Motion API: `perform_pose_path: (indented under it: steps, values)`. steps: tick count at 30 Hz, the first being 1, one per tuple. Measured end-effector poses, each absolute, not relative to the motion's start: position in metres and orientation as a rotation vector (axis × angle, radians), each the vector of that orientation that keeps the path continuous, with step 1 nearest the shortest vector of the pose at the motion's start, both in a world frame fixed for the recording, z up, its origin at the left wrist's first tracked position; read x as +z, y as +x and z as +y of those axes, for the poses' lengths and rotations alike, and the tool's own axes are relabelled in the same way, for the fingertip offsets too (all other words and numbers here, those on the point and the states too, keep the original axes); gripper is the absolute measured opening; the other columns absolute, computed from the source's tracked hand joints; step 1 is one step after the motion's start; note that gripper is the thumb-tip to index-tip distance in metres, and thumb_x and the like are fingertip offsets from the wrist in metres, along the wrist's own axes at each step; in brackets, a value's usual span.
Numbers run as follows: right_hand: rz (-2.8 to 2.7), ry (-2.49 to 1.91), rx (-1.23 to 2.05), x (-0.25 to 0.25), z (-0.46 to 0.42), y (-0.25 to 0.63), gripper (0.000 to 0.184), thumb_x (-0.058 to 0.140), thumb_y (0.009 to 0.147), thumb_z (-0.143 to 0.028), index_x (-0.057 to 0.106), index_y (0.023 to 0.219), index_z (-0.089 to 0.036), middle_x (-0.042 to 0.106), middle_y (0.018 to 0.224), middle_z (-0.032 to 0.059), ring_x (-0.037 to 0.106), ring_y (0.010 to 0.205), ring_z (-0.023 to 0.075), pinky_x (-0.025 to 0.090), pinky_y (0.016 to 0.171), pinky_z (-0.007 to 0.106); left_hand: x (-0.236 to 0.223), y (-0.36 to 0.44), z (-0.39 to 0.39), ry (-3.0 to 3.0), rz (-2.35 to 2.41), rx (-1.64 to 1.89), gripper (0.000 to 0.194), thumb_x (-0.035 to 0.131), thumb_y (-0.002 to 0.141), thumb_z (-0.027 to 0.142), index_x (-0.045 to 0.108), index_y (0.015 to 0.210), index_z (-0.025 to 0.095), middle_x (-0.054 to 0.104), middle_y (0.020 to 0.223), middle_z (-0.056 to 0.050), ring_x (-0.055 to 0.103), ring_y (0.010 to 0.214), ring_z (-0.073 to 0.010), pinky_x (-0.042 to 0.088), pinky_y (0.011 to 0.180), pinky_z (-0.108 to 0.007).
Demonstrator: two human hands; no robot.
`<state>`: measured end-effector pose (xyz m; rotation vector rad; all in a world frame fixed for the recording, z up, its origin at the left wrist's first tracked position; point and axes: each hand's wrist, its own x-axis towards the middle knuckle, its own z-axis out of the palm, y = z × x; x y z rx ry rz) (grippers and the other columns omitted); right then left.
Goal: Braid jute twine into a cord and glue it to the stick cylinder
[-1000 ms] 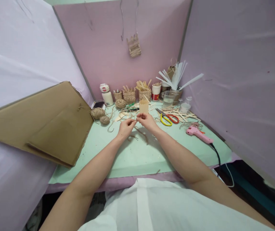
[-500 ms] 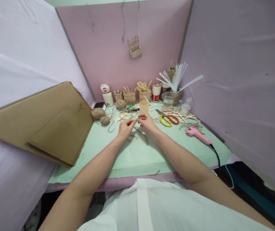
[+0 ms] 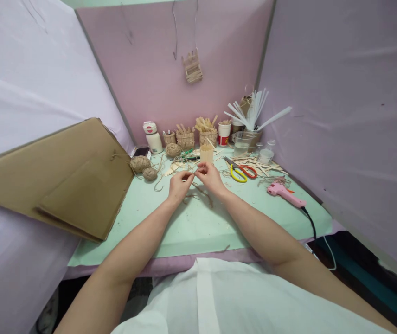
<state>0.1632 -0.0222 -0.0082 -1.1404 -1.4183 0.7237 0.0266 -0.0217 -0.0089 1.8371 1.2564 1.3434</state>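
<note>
My left hand (image 3: 180, 186) and my right hand (image 3: 211, 178) meet above the middle of the table, fingertips pinched nearly together. Between them is a thin piece of jute twine (image 3: 203, 193), whose brown ends trail below my fingers toward the tabletop. The exact grip is too small to make out. Just beyond my right fingers stands a small upright panel of pale wooden sticks (image 3: 206, 154). Loose twine and wood scraps lie behind my left hand.
Twine balls (image 3: 140, 163) lie at left near a cardboard sheet (image 3: 80, 185). Scissors (image 3: 238, 172) and a corded pink glue gun (image 3: 285, 194) rest at right. Stick-filled baskets (image 3: 185, 140), a white bottle (image 3: 154, 141) and a clear plastic cup (image 3: 242, 146) line the back.
Both hands stay in nearly the same place, with slight finger movement at the pinch. The whole view shifts a little as my head moves.
</note>
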Motion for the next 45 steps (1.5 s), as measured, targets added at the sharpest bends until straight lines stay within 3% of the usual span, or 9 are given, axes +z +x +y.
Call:
perform_pose_path:
  steps: [10, 19, 27, 33, 40, 45]
  values:
    - [-1.553, -1.207, 0.510, -0.0114, -0.0225, 0.1630, 0.024, 0.055, 0.075, -0.015, 0.056, 0.099, -0.020, 0.070, 0.077, 0.0006, 0.065, 0.078, 0.0161, 0.047, 0.077, 0.030, -0.0148, 0.0261, -0.0198, 2.044, 1.310, 1.380, 0.011, 0.057, 0.075, 0.022, 0.067, 0.077, 0.019, 0.065, 0.075, -0.003, 0.055, 0.066, -0.0142, 0.041, 0.066, -0.026]
    - [-1.555, -1.187, 0.489, -0.0154, -0.0205, 0.1608, 0.025, 0.054, 0.073, -0.014, 0.056, 0.098, -0.020, 0.069, 0.074, -0.0002, 0.065, 0.075, 0.0157, 0.047, 0.074, 0.029, -0.0120, 0.0258, -0.0198, 2.148, 1.369, 1.416, 0.011, 0.055, 0.073, 0.017, 0.065, 0.068, 0.017, 0.063, 0.070, -0.003, 0.056, 0.066, -0.0146, 0.043, 0.066, -0.027]
    - [-1.510, -1.223, 0.533, -0.0153, -0.0195, 0.1596, 0.025, 0.052, 0.071, -0.014, 0.055, 0.096, -0.019, 0.065, 0.069, -0.0015, 0.061, 0.069, 0.0142, 0.045, 0.069, 0.027, -0.0114, 0.0294, -0.0197, 1.829, 1.287, 1.455, 0.008, 0.057, 0.068, 0.017, 0.063, 0.063, 0.016, 0.061, 0.066, -0.001, 0.054, 0.066, -0.0129, 0.042, 0.067, -0.026]
    - [-1.458, -1.197, 0.623, -0.0105, -0.0207, 0.1628, 0.023, 0.053, 0.072, -0.017, 0.054, 0.095, -0.019, 0.065, 0.073, -0.0007, 0.060, 0.069, 0.0136, 0.044, 0.069, 0.027, -0.0118, 0.0323, -0.0153, 1.346, 1.038, 1.332, 0.012, 0.067, 0.064, 0.027, 0.063, 0.063, 0.016, 0.049, 0.052, 0.003, 0.041, 0.052, -0.0087, 0.032, 0.052, -0.023]
    - [-1.515, -1.165, 0.485, -0.0080, -0.0210, 0.1652, 0.005, 0.055, 0.072, -0.021, 0.058, 0.074, -0.018, 0.062, 0.075, 0.0003, 0.054, 0.069, 0.0126, 0.042, 0.068, 0.026, -0.0118, 0.0316, -0.0130, 1.106, 0.882, 1.301, 0.025, 0.079, 0.053, 0.032, 0.066, 0.066, 0.015, 0.057, 0.064, -0.001, 0.045, 0.059, -0.0082, 0.035, 0.055, -0.022]
    - [-1.557, -1.183, 0.466, -0.0063, -0.0245, 0.1631, 0.013, 0.052, 0.073, -0.019, 0.065, 0.073, -0.017, 0.065, 0.072, 0.0015, 0.056, 0.069, 0.0134, 0.042, 0.069, 0.026, -0.0148, 0.0285, -0.0110, 1.224, 0.987, 1.340, 0.025, 0.076, 0.058, 0.037, 0.069, 0.069, 0.016, 0.059, 0.064, -0.002, 0.047, 0.060, -0.0096, 0.036, 0.054, -0.023]
